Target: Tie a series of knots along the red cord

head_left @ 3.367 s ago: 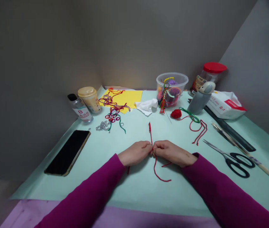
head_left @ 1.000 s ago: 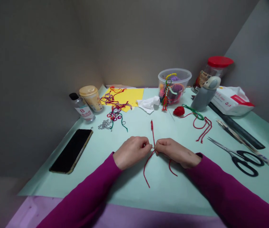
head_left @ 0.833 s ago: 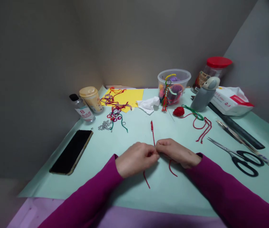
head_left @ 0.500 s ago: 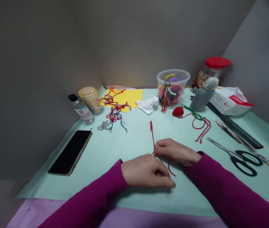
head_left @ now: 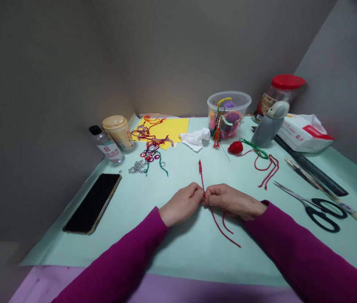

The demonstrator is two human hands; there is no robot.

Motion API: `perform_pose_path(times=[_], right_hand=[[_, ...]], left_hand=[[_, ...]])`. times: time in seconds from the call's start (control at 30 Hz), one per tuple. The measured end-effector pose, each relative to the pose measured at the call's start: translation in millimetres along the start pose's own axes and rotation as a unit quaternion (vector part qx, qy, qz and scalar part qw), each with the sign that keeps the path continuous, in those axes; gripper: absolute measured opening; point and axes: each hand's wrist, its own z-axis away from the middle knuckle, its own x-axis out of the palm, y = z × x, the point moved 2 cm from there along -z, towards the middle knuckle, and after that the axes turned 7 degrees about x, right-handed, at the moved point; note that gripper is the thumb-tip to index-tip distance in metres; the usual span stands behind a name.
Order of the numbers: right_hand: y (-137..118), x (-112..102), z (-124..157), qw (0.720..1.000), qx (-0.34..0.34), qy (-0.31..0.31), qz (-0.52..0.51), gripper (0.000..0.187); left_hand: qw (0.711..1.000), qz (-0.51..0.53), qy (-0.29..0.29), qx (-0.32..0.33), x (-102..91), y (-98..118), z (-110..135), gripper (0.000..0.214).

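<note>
A thin red cord runs up the middle of the green table cover, with a looped, knotted end lying beyond my hands. My left hand pinches the cord from the left, its thumb and fingertips pressed together. From the right, my right hand grips the same spot, fingertips almost touching those of the left. Two loose cord tails trail toward me below the hands. The exact crossing of the strands between the fingertips is too small to make out.
Scissors, a brush and a dark ruler-like bar lie right. Red yarn and a clear tub stand farther back. A phone, metal rings, a bottle and a lidded cup are left.
My left hand has moved up and back from low across the cord to pinch it beside my right hand. The longer tail now shows in full. My right hand has stayed in place.
</note>
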Motion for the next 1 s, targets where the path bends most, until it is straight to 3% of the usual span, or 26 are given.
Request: perform_pose_path(times=[0.17, 0.43, 0.53, 0.63, 0.8, 1.0], right_hand=[[1, 0, 0, 1.000, 0.011, 0.000, 0.009, 0.008], [0, 3, -2, 1.000, -0.025, -0.003, -0.014, 0.011], [6, 2, -7, 0.998, -0.068, -0.008, 0.002, 0.009], [11, 1, -11, 0.995, -0.100, -0.011, 0.026, 0.009], [12, 2, -12, 0.993, -0.095, 0.014, 0.063, 0.009], [4, 1, -2, 0.966, -0.134, 0.074, 0.207, 0.011]], left_hand=[[0.998, -0.051, -0.038, 0.014, -5.3, -4, -2, 0.024], [0.995, 0.014, -0.089, 0.032, -5.5, -12, -5, 0.027], [0.994, 0.023, -0.098, 0.033, -5.1, -12, -5, 0.025], [0.994, 0.031, -0.100, 0.037, -5.4, -10, -4, 0.022], [0.994, 0.023, -0.096, 0.041, -5.2, -8, -4, 0.021], [0.998, 0.034, -0.058, 0.015, -2.2, -12, -5, 0.018]])
